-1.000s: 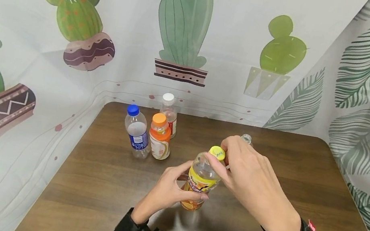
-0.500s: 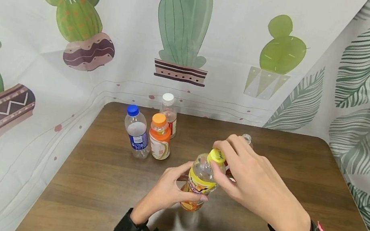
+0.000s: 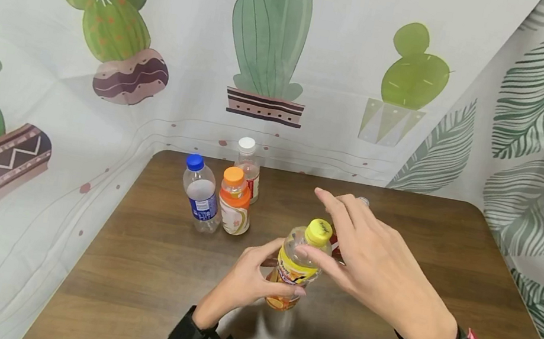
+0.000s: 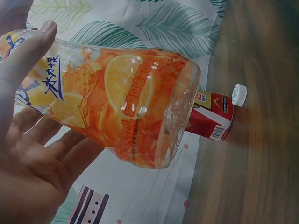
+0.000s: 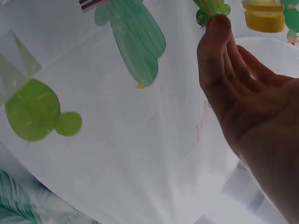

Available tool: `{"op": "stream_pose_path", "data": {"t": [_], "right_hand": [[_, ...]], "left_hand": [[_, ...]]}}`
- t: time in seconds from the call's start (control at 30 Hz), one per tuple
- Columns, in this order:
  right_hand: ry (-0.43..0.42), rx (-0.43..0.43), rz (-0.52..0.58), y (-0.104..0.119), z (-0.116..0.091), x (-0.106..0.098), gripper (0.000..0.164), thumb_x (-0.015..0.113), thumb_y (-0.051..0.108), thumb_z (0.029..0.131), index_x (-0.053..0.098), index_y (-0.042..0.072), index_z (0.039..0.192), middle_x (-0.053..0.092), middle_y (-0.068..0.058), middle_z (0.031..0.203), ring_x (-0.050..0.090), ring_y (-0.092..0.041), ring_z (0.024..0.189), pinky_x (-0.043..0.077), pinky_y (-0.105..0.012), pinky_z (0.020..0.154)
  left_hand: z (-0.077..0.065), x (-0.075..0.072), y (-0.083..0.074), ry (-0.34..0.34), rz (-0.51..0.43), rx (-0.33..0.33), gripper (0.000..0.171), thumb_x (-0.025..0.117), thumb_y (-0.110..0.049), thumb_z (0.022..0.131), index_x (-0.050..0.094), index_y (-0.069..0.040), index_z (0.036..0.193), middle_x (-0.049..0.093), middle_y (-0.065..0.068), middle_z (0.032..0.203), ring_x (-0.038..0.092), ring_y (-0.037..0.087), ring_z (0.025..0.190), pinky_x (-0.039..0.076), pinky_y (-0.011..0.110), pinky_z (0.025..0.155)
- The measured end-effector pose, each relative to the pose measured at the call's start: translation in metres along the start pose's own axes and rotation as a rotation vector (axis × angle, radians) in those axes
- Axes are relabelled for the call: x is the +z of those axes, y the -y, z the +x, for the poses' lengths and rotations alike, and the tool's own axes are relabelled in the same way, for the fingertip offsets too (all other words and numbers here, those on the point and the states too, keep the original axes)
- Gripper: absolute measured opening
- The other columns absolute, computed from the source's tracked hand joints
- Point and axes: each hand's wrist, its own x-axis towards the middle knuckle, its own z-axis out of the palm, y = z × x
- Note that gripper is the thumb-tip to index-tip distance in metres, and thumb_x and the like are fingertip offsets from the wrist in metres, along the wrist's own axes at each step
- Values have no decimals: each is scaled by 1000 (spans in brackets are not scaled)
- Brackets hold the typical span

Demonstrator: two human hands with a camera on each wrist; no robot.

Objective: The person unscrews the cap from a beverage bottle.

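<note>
My left hand point(image 3: 245, 276) grips a clear plastic drink bottle point(image 3: 295, 263) around its yellow, orange-printed label, its thumb across the front. A yellow cap point(image 3: 318, 233) sits on the bottle's neck. The base point(image 4: 180, 116) shows in the left wrist view; whether it touches the table I cannot tell. Beside the cap, my right hand point(image 3: 378, 259) has its fingers spread apart and extended, holding nothing. Its thumb crosses in front of the bottle's shoulder; contact there is unclear. The right wrist view shows the cap point(image 5: 265, 19) away from the fingertips.
Toward the back left stand a blue-capped bottle point(image 3: 202, 197), an orange-capped bottle point(image 3: 235, 205) and a white-capped bottle point(image 3: 248, 170). A red-labelled container point(image 4: 215, 116) and a loose white cap point(image 4: 239, 95) are on the wooden table point(image 3: 141, 273). A printed cloth point(image 3: 335, 114) hangs behind.
My right hand first turned at the yellow cap, pinching it half a second ago. Now its fingers have let go and spread up and away. The left hand has stayed in place.
</note>
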Motion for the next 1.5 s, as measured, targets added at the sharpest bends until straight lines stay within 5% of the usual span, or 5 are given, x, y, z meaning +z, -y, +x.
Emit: {"op": "stream_pose_path", "data": {"t": [0.13, 0.33, 0.57, 1.07, 1.5], "right_hand": [[-91, 42, -97, 6, 2, -3, 65, 42, 66, 96, 60, 4, 106, 55, -3, 85, 47, -13, 63, 42, -27, 42], [-60, 128, -184, 10, 3, 3, 65, 30, 66, 99, 39, 11, 67, 28, 6, 50, 26, -10, 40, 23, -24, 37], [90, 181, -71, 9, 3, 2, 37, 68, 32, 93, 45, 12, 72, 33, 8, 55, 31, -9, 44, 29, -25, 40], [177, 32, 5, 5, 2, -10, 12, 66, 21, 91, 58, 13, 95, 53, 4, 84, 45, -7, 65, 40, -20, 48], [141, -38, 122, -3, -2, -23, 24, 67, 13, 89, 61, 14, 112, 50, 4, 99, 47, -3, 72, 46, -17, 59]], "left_hand": [[0, 0, 0, -2, 25, -11, 67, 87, -31, 76, 55, -34, 135, 67, -10, 122, 65, 9, 111, 55, 29, 94], [2, 1, 2, -16, 88, 4, 67, 87, -33, 75, 56, -34, 135, 68, -11, 121, 65, 9, 109, 56, 29, 93], [2, 3, 4, -15, 99, 3, 67, 87, -34, 75, 56, -32, 134, 68, -11, 120, 65, 8, 107, 55, 29, 94], [0, 1, 4, 1, 75, 6, 67, 87, -34, 75, 55, -37, 134, 67, -13, 121, 64, 8, 110, 55, 30, 95], [0, 1, 5, 9, 65, 8, 68, 88, -34, 75, 55, -35, 135, 68, -11, 121, 65, 9, 112, 55, 29, 94]]}}
